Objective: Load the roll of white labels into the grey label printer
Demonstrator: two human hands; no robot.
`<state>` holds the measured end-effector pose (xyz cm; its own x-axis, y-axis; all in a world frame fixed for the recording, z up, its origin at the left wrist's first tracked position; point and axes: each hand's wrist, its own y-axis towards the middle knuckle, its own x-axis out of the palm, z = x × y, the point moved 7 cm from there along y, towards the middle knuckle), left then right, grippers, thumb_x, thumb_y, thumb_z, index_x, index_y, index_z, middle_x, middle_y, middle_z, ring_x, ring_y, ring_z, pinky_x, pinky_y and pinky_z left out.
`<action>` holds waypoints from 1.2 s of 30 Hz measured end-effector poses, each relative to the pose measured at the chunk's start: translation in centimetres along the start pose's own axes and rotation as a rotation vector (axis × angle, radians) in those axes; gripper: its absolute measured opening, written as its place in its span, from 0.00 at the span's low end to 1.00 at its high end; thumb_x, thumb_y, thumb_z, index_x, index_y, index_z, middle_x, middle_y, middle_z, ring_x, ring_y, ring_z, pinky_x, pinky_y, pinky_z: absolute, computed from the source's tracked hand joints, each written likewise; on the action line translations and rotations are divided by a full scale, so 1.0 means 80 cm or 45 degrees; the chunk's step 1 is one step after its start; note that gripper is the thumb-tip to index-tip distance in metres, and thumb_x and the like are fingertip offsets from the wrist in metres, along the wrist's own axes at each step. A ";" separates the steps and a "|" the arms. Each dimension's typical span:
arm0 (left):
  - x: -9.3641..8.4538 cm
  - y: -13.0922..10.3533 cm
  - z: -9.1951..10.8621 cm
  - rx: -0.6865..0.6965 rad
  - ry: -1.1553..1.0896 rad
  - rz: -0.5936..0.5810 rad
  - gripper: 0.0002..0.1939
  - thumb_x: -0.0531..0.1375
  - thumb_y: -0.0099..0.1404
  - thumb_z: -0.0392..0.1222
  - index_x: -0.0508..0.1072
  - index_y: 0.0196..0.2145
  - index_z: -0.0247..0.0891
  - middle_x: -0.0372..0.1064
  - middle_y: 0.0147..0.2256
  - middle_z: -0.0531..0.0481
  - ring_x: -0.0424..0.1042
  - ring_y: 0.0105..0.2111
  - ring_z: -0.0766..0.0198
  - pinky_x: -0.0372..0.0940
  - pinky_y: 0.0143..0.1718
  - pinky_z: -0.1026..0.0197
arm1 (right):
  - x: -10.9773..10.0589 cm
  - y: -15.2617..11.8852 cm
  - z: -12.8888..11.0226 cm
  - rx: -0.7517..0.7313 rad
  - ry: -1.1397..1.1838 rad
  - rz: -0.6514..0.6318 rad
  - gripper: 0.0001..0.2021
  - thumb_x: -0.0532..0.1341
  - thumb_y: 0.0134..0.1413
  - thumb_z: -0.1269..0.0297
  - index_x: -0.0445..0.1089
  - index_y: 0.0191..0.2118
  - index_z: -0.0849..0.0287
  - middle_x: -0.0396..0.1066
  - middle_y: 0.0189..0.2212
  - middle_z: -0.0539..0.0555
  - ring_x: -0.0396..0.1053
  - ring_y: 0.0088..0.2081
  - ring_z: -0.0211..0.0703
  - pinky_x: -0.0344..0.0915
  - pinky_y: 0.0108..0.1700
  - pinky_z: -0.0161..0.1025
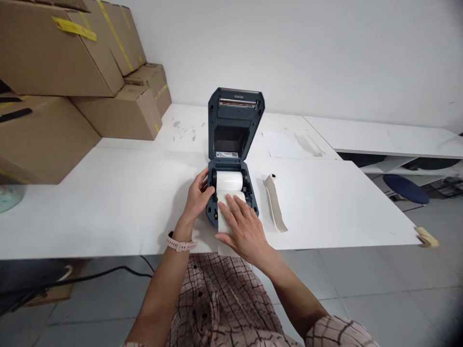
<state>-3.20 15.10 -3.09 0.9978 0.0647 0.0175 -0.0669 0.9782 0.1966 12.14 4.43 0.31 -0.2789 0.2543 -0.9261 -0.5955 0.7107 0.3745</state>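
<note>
A dark label printer (pixel 211 212) stands on the white table with its lid (pixel 237 113) raised. Inside it lies a white paper roll (pixel 229 181), and a strip of its paper (pixel 223 226) runs out over the front towards the table edge. My left hand (pixel 198 195) grips the printer's left side, thumb on the rim and fingers along the outer wall. Flat on the paper strip rests my right hand (pixel 242 226), its fingers spread and pointing to the roll. To the printer's right is a small roll with a loose curled strip (pixel 275 205).
Cardboard boxes (pixel 126 111) are stacked at the back left against the wall. A paper sheet (pixel 282 145) lies behind the small roll. Right of the table (pixel 325 207) are a low shelf and a blue stool (pixel 405 188). A black cable (pixel 108 271) hangs at the lower left.
</note>
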 end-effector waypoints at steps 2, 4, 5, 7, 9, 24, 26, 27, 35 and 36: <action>-0.001 0.000 -0.004 -0.014 0.009 -0.001 0.35 0.62 0.63 0.40 0.63 0.67 0.39 0.61 0.69 0.36 0.63 0.68 0.46 0.64 0.66 0.44 | 0.001 -0.002 -0.002 0.011 0.019 -0.009 0.43 0.54 0.67 0.40 0.46 0.76 0.62 0.54 0.73 0.68 0.52 0.73 0.68 0.63 0.67 0.62; -0.004 0.000 -0.003 -0.011 0.044 0.014 0.35 0.62 0.63 0.41 0.63 0.67 0.38 0.62 0.68 0.36 0.64 0.67 0.45 0.64 0.66 0.43 | 0.000 -0.009 -0.008 0.020 0.047 -0.035 0.43 0.59 0.66 0.42 0.44 0.76 0.61 0.52 0.74 0.67 0.49 0.74 0.66 0.60 0.69 0.62; -0.005 -0.001 0.001 0.001 0.099 0.028 0.34 0.62 0.64 0.42 0.63 0.67 0.39 0.62 0.68 0.36 0.64 0.67 0.45 0.63 0.66 0.42 | -0.001 -0.014 -0.012 0.022 0.061 -0.043 0.44 0.61 0.65 0.45 0.45 0.76 0.60 0.51 0.74 0.67 0.47 0.75 0.66 0.58 0.70 0.63; -0.008 -0.009 0.019 0.077 0.324 0.069 0.32 0.60 0.67 0.44 0.63 0.67 0.41 0.60 0.70 0.38 0.60 0.69 0.45 0.60 0.68 0.40 | -0.008 -0.027 -0.021 0.017 0.096 -0.043 0.43 0.65 0.63 0.49 0.48 0.75 0.61 0.49 0.75 0.67 0.45 0.76 0.65 0.56 0.72 0.63; -0.001 -0.027 0.046 0.230 0.651 0.070 0.29 0.57 0.71 0.46 0.63 0.68 0.43 0.55 0.72 0.40 0.54 0.72 0.47 0.56 0.70 0.38 | -0.020 -0.040 -0.027 -0.001 0.166 -0.032 0.41 0.67 0.62 0.53 0.53 0.74 0.62 0.48 0.75 0.68 0.44 0.76 0.65 0.56 0.72 0.63; 0.105 -0.223 0.074 0.736 1.267 -0.468 0.26 0.54 0.76 0.47 0.61 0.69 0.39 0.52 0.72 0.38 0.45 0.75 0.46 0.47 0.72 0.30 | -0.103 0.171 0.239 0.484 1.281 0.654 0.33 0.55 0.67 0.39 0.56 0.71 0.47 0.45 0.77 0.52 0.47 0.76 0.52 0.48 0.74 0.55; 0.104 -0.226 0.070 0.700 1.269 -0.467 0.27 0.54 0.76 0.47 0.60 0.69 0.41 0.51 0.73 0.39 0.44 0.75 0.46 0.46 0.72 0.30 | -0.099 0.226 0.260 0.523 1.440 0.543 0.33 0.40 0.73 0.43 0.54 0.72 0.57 0.41 0.77 0.55 0.41 0.76 0.53 0.44 0.72 0.53; 0.103 -0.228 0.067 0.670 1.265 -0.466 0.27 0.54 0.76 0.47 0.60 0.69 0.41 0.51 0.73 0.39 0.44 0.75 0.45 0.46 0.72 0.29 | -0.099 0.247 0.264 0.520 1.522 0.472 0.36 0.35 0.72 0.44 0.54 0.72 0.62 0.43 0.77 0.58 0.43 0.76 0.55 0.44 0.71 0.55; 0.082 -0.252 0.065 0.255 0.796 -0.540 0.16 0.54 0.75 0.48 0.78 0.52 0.43 0.81 0.48 0.44 0.81 0.48 0.53 0.75 0.48 0.52 | -0.120 0.187 0.203 0.316 1.477 0.476 0.38 0.41 0.68 0.33 0.62 0.69 0.55 0.61 0.70 0.53 0.55 0.72 0.54 0.46 0.72 0.61; 0.068 -0.247 0.072 0.200 0.718 -0.399 0.14 0.55 0.75 0.48 0.80 0.45 0.43 0.82 0.42 0.45 0.81 0.42 0.55 0.75 0.43 0.55 | -0.121 0.161 0.186 0.291 1.420 0.525 0.37 0.42 0.68 0.32 0.62 0.68 0.52 0.63 0.69 0.51 0.56 0.72 0.54 0.46 0.72 0.62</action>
<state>3.56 -5.04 -1.23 0.8165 -0.0834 -0.5713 0.2698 0.9300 0.2498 18.39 20.92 13.43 -0.9796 -0.1364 -0.1476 -0.1935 0.8377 0.5106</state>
